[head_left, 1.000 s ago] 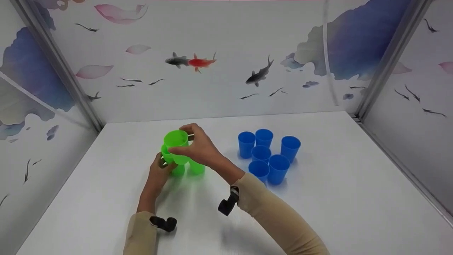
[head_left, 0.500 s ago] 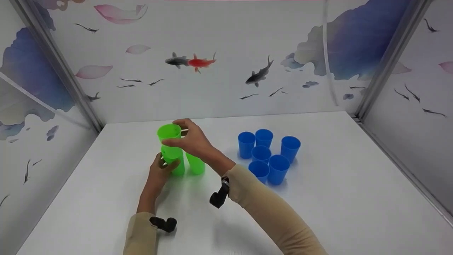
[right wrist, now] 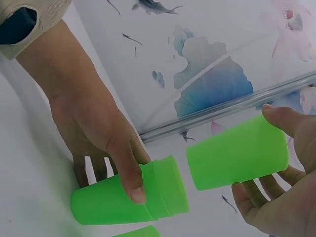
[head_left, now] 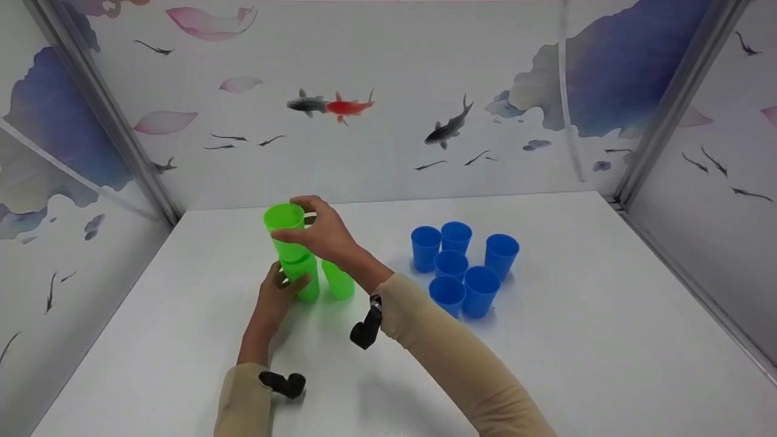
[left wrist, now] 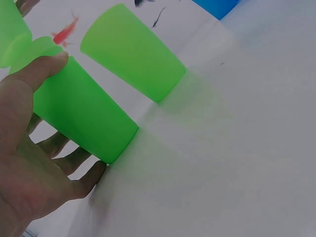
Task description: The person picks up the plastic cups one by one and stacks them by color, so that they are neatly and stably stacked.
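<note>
My left hand [head_left: 276, 303] grips a green plastic cup [head_left: 308, 288] standing upright on the table, thumb on its near side. In the right wrist view, a second green rim [right wrist: 174, 185] sticks out of that cup, so two are nested. Above them my right hand [head_left: 328, 233] holds another green cup [head_left: 285, 233] between thumb and fingers, mouth up. The right wrist view shows a gap between this raised cup [right wrist: 239, 153] and the nested rim. One more green cup [left wrist: 133, 52] stands alone just right of the left hand's cups.
Several blue cups [head_left: 451, 264] stand upright in a loose group on the right half of the white table [head_left: 576, 340]. Printed walls with fish and leaves enclose the table at the back [head_left: 388, 164] and both sides.
My right hand has carried its green cup left and upward in the head view, from in front of the left hand's cups to above them. The left hand has stayed in place.
</note>
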The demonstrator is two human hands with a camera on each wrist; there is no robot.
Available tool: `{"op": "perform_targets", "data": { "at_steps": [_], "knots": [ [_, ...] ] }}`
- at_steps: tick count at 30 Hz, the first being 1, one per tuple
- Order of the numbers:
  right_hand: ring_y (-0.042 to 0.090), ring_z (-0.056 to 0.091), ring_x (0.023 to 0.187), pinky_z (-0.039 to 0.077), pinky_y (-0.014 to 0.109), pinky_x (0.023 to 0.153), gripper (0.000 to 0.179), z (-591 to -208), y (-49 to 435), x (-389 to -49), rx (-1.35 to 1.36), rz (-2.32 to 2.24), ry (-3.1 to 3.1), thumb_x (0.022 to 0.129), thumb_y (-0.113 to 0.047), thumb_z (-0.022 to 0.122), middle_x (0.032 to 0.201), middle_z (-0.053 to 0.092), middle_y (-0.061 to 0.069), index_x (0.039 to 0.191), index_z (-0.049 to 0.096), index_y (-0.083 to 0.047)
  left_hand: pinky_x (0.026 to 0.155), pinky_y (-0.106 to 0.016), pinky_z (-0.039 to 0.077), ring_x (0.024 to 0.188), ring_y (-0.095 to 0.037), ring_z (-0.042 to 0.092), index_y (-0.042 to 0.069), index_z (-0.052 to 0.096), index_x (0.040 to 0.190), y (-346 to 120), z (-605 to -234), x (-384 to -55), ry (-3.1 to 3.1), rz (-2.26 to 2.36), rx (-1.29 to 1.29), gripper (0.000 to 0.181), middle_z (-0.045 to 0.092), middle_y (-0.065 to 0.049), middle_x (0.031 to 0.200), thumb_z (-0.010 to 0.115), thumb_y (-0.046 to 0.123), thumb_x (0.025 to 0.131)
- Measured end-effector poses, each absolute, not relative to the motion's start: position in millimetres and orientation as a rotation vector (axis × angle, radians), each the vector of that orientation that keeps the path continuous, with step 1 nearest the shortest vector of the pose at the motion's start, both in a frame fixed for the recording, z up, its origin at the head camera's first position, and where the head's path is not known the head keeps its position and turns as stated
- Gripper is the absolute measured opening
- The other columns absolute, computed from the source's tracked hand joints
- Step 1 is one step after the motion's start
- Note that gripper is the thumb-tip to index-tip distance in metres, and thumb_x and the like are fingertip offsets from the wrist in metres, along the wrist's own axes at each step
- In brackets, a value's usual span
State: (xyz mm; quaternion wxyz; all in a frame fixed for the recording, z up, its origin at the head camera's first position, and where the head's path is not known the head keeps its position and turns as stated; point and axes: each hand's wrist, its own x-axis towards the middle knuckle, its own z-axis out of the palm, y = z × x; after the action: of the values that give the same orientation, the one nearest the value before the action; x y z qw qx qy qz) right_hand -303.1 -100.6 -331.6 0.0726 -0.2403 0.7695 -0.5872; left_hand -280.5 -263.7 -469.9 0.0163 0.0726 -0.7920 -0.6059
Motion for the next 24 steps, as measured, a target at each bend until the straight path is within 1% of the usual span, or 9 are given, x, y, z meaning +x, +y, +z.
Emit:
{"op": "perform_targets", "data": {
  "at_steps": [5,12,17,21,24],
  "knots": [
    [0.019,0.056,0.126,0.053,0.038,0.101,0.07,-334.8,-104.0,-304.3,-0.734,-1.768,2.35,0.086,-0.033,0.08,0.142,0.054,0.001,0.146,0.048,-0.018,0.124,-0.049,0.029,0.152,-0.031,0.031,0.02,0.021,0.158,-264.9,-467.9,-278.9,-2.456,-1.911,0.216,0.089,0.033,-0.013,0.162,0.069,0.051,0.091],
    [0.02,0.055,0.126,0.053,0.036,0.101,0.071,-347.8,-110.9,-307.9,-0.72,-1.747,2.398,0.086,-0.034,0.08,0.144,0.052,0.001,0.147,0.047,-0.018,0.124,-0.051,0.027,0.154,-0.034,0.026,0.02,0.016,0.16,-264.9,-465.2,-276.1,-2.498,-1.889,0.274,0.095,0.026,-0.012,0.166,0.068,0.057,0.089],
    [0.021,0.055,0.128,0.054,0.034,0.101,0.072,-359.6,-112.5,-311.0,-0.715,-1.71,2.44,0.086,-0.034,0.08,0.144,0.051,0.003,0.147,0.046,-0.016,0.124,-0.052,0.027,0.154,-0.035,0.023,0.018,0.013,0.161,-264.3,-464.9,-276.6,-2.53,-1.85,0.291,0.099,0.022,-0.013,0.167,0.067,0.059,0.089],
    [0.023,0.054,0.13,0.053,0.036,0.103,0.073,-369.0,-110.9,-313.4,-0.699,-1.693,2.446,0.086,-0.034,0.08,0.145,0.051,0.005,0.147,0.046,-0.015,0.124,-0.051,0.029,0.154,-0.034,0.025,0.018,0.014,0.161,-263.9,-466.9,-278.2,-2.537,-1.83,0.28,0.098,0.023,-0.012,0.167,0.066,0.059,0.089],
    [0.024,0.053,0.132,0.052,0.038,0.105,0.072,-375.7,-108.4,-314.4,-0.7,-1.663,2.452,0.086,-0.035,0.079,0.147,0.05,0.006,0.147,0.046,-0.013,0.123,-0.05,0.031,0.153,-0.034,0.027,0.018,0.016,0.16,-263.1,-468.9,-279.4,-2.523,-1.829,0.263,0.094,0.025,-0.013,0.166,0.067,0.056,0.091]
  ]
}}
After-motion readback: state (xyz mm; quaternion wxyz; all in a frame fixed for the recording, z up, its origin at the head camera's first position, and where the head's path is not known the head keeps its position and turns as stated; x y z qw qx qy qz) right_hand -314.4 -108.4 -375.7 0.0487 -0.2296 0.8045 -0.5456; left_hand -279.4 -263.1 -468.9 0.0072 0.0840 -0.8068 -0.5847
